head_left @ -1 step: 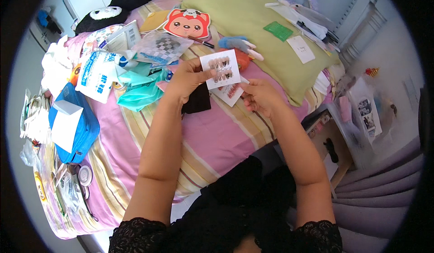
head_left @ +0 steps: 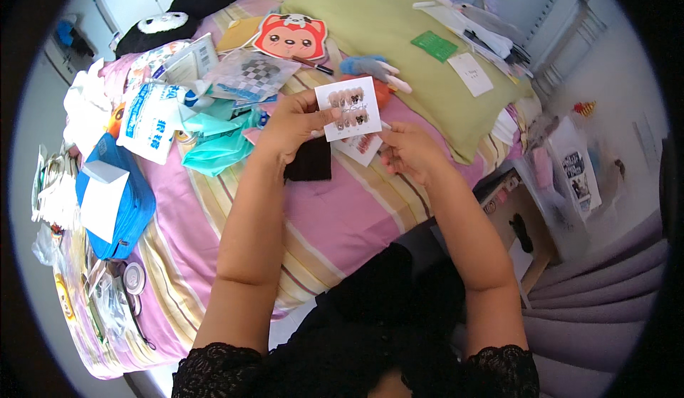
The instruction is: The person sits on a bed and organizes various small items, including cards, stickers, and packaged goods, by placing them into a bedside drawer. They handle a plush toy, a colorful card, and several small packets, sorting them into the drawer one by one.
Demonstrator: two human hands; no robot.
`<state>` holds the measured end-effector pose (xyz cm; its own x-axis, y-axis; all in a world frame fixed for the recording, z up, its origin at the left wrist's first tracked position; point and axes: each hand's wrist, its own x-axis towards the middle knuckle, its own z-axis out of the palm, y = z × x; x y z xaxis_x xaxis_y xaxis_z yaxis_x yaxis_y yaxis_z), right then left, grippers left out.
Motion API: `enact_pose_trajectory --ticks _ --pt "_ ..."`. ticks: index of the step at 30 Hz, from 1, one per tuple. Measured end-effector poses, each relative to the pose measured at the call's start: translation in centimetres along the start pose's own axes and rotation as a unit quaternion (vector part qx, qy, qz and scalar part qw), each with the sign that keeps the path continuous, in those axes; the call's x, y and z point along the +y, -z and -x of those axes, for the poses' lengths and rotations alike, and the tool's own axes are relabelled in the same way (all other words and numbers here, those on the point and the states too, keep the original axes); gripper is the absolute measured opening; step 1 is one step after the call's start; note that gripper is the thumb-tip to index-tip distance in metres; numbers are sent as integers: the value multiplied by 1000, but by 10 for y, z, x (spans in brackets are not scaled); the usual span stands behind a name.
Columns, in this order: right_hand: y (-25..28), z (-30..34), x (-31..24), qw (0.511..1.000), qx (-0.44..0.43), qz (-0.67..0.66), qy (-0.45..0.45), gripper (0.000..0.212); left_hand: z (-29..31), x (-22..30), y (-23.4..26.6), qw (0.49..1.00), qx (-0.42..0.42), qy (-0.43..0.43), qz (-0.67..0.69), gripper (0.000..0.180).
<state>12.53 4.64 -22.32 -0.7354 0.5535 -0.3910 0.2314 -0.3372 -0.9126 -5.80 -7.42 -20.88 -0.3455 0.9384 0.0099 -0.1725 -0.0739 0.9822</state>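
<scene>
My left hand holds up a white card with several press-on nails fixed to it in rows. My right hand is just to its right, fingertips pinched on a second white nail card that sits partly behind the first. Both hands hover over the pink striped bed sheet. A flat black pouch lies on the sheet under my left wrist.
A green pillow carries a green card and a white card. A red cartoon-face cutout, teal bags, a white-and-blue packet and a blue box crowd the left. A purple chair stands at right.
</scene>
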Motion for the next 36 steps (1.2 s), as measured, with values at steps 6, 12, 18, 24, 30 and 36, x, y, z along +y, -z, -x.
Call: enact_pose_trajectory --ticks 6,12,18,24,30,36 --pt "28 21 6 991 18 12 136 27 -2 -13 -34 989 -95 -9 -110 26" --pt "57 72 10 966 10 -27 256 29 10 -27 -98 996 -13 -52 -78 29" --pt "116 125 29 970 62 14 235 30 22 -40 -192 992 -47 -12 -113 50" --pt "289 192 96 976 197 74 50 27 12 -82 -243 950 -180 -115 -226 62" --pt "363 192 204 923 337 -15 -185 21 1 -119 -232 909 -168 -180 -335 54" --pt "341 171 213 955 216 -151 -137 24 -8 -128 -231 908 -148 -185 -346 46"
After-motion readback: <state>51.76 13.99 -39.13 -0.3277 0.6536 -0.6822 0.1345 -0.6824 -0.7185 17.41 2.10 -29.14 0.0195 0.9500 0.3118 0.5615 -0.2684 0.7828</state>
